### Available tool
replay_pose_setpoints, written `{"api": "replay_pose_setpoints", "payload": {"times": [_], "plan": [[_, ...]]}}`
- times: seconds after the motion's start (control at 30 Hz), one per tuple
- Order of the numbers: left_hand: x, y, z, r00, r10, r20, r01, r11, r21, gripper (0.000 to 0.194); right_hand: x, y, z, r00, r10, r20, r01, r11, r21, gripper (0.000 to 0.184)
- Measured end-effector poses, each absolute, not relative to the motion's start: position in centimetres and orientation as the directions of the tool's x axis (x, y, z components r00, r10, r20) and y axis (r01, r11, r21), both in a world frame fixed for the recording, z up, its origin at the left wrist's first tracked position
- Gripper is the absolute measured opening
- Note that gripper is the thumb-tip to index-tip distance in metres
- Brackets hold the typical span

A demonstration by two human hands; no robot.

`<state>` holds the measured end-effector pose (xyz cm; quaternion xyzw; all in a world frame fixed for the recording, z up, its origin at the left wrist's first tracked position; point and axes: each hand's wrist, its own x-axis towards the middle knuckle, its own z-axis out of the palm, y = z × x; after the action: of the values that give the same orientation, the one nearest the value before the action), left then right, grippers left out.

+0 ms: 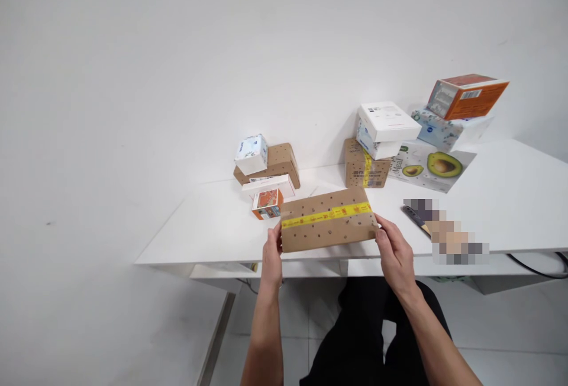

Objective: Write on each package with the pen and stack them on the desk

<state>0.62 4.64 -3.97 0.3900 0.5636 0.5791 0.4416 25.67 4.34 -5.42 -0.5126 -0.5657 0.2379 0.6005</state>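
A brown cardboard box (328,229) with dark dots and a strip of yellow tape is held over the table's front edge. My left hand (272,256) grips its left end, and my right hand (394,253) grips its right end. Just behind its left corner sits a small orange box (267,203). A flat white box (281,185) lies behind that one. Farther back, a small white-and-blue box (251,154) rests on another brown cardboard box (284,161).
On the right, a white box (388,119) tops a stack with a taped brown box (355,164) below. Beside it, an orange box (474,99) sits on a blue-and-white box (437,128) above an avocado-printed box (426,167). A partly blurred phone (415,218) lies on the white table (510,196).
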Motion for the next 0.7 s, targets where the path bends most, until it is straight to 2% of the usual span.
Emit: {"api": "replay_pose_setpoints", "payload": {"times": [0.2,0.3,0.37,0.47,0.57,0.63,0.7], "plan": [[1.1,4.4,-3.3,-0.3,0.943,0.144,0.226,-0.076,0.971,0.058,25.7,4.7,-6.8,0.256,0.912,0.319,0.246,0.258,-0.934,0.039],[1.5,4.5,-3.8,-0.337,0.921,0.198,0.274,-0.105,0.956,0.053,26.4,5.1,-7.3,0.252,0.916,0.312,0.27,0.243,-0.932,0.037],[1.7,4.5,-4.2,-0.331,0.918,0.218,0.279,-0.125,0.952,0.051,27.0,5.9,-7.6,0.274,0.896,0.348,0.357,0.241,-0.902,0.035],[2.0,4.3,-4.5,-0.334,0.903,0.271,0.33,-0.157,0.931,0.05,28.1,7.9,-8.2,0.284,0.894,0.347,0.577,0.13,-0.807,0.034],[2.2,4.1,-4.7,-0.316,0.888,0.335,0.384,-0.203,0.901,0.049,28.6,9.8,-8.6,0.179,0.965,0.191,0.77,-0.017,-0.637,0.032],[2.2,4.0,-4.8,-0.296,0.887,0.354,0.406,-0.219,0.887,0.047,28.5,10.6,-8.5,0.092,0.992,0.088,0.854,-0.033,-0.519,0.028],[2.2,4.0,-4.9,-0.28,0.89,0.361,0.424,-0.223,0.878,0.045,28.3,11.0,-8.4,0.038,0.998,0.04,0.891,-0.016,-0.454,0.022]]}}
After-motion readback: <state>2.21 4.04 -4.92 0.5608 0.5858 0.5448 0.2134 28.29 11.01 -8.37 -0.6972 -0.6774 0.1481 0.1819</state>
